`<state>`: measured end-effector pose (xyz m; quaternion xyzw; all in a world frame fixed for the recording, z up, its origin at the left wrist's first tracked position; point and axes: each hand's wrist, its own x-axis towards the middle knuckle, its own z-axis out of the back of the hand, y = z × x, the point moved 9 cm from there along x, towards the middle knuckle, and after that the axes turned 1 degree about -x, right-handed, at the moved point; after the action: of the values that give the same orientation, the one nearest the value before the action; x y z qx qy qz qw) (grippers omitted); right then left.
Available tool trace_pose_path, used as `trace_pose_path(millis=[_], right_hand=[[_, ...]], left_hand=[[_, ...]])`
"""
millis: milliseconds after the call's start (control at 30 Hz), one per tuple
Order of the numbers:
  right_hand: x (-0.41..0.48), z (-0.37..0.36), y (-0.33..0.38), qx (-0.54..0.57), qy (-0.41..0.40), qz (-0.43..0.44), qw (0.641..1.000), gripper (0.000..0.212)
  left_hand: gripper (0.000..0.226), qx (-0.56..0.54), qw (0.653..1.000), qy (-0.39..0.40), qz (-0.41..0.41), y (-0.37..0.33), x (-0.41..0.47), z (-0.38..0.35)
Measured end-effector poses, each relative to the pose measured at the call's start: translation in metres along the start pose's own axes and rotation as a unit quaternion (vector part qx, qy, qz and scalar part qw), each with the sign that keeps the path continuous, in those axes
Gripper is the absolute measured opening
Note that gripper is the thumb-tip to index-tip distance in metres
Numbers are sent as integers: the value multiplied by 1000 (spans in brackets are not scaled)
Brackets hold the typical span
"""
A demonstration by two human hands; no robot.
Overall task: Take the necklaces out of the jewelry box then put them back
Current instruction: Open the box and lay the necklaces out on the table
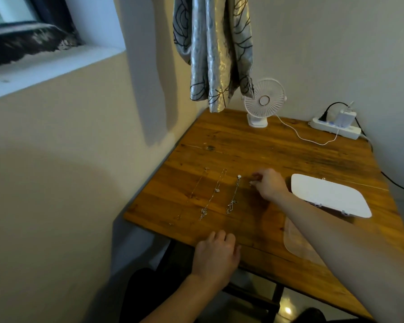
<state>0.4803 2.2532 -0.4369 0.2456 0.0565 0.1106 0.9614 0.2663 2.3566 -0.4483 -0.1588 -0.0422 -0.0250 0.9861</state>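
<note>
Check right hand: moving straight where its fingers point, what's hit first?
Probably the nearest necklace, with the round white pendant, lying on the table just past the right hand. Height unclear.

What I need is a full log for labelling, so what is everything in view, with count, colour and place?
necklaces: three, silver, side by side on the table's left part
jewelry box: one, white, table's right side
clear sheet: one, translucent, table's near right edge
fan: one, white, table's far edge
power strip: one, white, far right corner
curtain: one, grey patterned, hanging above the far left corner
table: one, brown wood, in the room's corner
left hand: one, resting on the table's near edge, holding nothing
right hand: one, beside the rightmost necklace, fingers curled; grasp unclear
</note>
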Motion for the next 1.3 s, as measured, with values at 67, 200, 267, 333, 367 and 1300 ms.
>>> trace_pose_path(millis=[67, 200, 267, 333, 367, 1300], right_hand=[[-6, 13, 1, 6, -11, 9, 1000, 36], [-34, 44, 0, 39, -38, 45, 997, 31], [-53, 56, -7, 48, -43, 53, 996, 27], [-72, 66, -16, 41, -51, 59, 996, 24], [-82, 72, -23, 36, -56, 58, 996, 23], [-148, 68, -104, -99, 109, 25, 989, 21]], left_hand=[[36, 5, 1000, 19, 11, 3, -1, 1], [34, -2, 1000, -10, 14, 8, 15, 11], [39, 1, 1000, 10, -9, 7, 34, 7], [50, 21, 997, 68, -26, 7, 49, -4], [52, 31, 995, 86, -28, 9, 52, -9], [30, -94, 985, -47, -140, -131, 24, -6]])
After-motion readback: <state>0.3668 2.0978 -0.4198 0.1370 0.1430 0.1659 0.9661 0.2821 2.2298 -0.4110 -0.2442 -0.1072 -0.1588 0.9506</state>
